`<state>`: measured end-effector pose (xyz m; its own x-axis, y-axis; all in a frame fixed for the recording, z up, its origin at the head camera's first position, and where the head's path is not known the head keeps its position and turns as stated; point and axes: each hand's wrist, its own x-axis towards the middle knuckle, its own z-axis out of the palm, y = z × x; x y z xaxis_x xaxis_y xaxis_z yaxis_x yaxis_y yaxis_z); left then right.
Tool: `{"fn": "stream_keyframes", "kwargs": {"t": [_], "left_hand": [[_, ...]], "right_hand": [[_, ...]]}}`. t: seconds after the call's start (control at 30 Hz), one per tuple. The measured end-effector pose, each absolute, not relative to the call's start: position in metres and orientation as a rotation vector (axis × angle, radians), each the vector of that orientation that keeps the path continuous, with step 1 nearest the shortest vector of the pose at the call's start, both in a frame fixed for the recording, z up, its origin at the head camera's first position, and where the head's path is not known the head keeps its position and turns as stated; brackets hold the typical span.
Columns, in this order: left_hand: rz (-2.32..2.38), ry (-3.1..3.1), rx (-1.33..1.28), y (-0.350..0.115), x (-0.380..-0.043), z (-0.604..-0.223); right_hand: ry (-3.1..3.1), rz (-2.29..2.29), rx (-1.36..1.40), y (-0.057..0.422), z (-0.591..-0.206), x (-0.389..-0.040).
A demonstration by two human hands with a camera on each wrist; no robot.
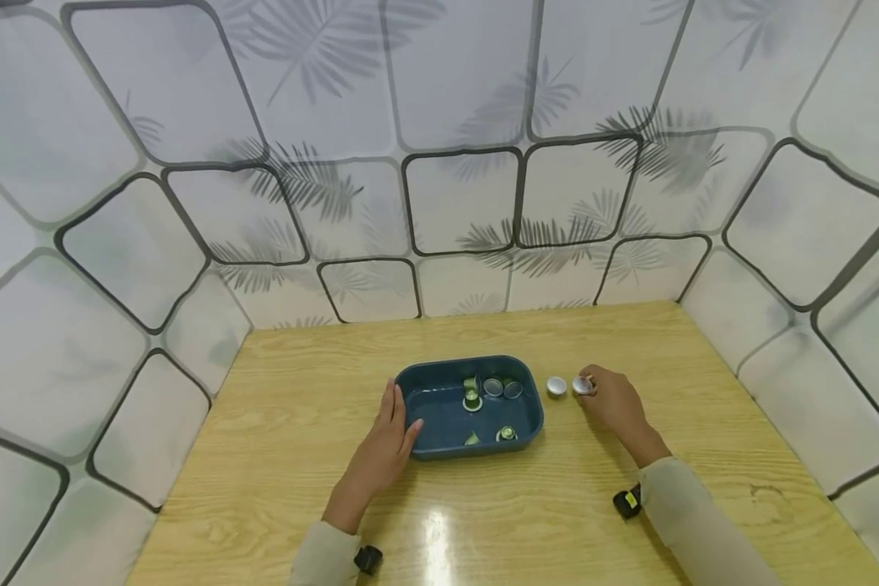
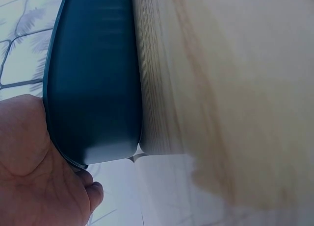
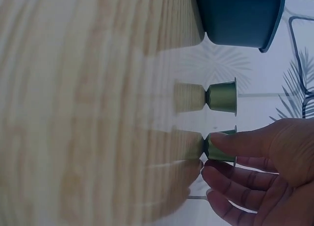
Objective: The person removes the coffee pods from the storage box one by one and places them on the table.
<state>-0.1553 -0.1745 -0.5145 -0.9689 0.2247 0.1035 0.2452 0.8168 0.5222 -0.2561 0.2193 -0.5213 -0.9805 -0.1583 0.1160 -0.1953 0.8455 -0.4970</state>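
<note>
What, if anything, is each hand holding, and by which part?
The right hand pinches a green capsule by its sides, between thumb and fingers. The left hand holds the blue tray by the rim at its left end.

The capsules look like satiny metal, the tray smooth plastic, the table glossy grained wood.

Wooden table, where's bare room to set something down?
Bare: left of the blue tray and left hand, behind the tray to the patterned backdrop, and between the sleeves. Crowded: right of the tray, two coffee capsules and right hand; inside it, middle to right, more capsules.
</note>
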Motion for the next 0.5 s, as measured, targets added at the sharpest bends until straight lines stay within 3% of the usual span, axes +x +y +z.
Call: {"fn": "stream_keyframes", "kwargs": {"t": [0.5], "left_hand": [[-0.867,-2.972,-0.384,-0.175,-0.157,-0.513]], "right_hand": [[-3.027,0.765,0.268,0.218,-0.510,-0.244]]}}
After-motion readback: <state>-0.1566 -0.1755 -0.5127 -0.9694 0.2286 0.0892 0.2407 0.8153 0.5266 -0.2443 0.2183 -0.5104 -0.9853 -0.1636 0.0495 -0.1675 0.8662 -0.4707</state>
